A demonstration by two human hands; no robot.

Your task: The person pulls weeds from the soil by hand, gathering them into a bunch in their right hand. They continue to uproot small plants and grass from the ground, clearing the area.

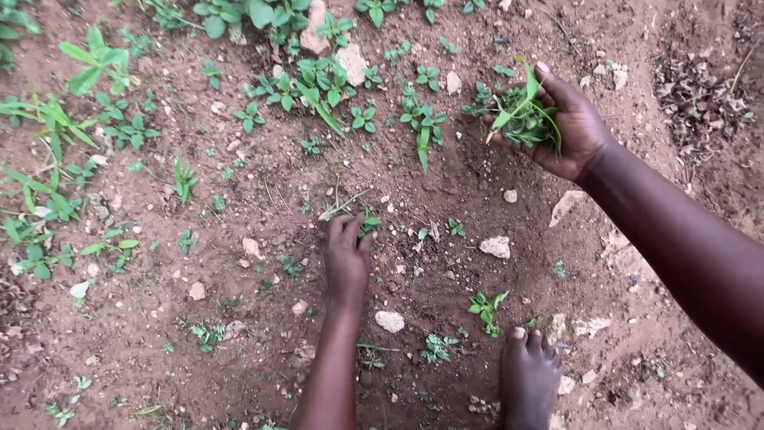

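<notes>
Weed [368, 224] half hidden under left hand [347, 259] fingertips.

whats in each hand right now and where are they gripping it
The right hand holds a bunch of pulled green weeds, clasped around the stems in its curled fingers. The left hand pinches a small weed low, at soil level.

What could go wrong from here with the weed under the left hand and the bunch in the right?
The left hand pinches a small weed by its leaves, so it may snap off and leave the root in the soil. The right hand cups a loose bunch of pulled weeds; some stems hang past the palm and could fall out. Stones lie close to the bare foot and might hurt on a step.
</notes>
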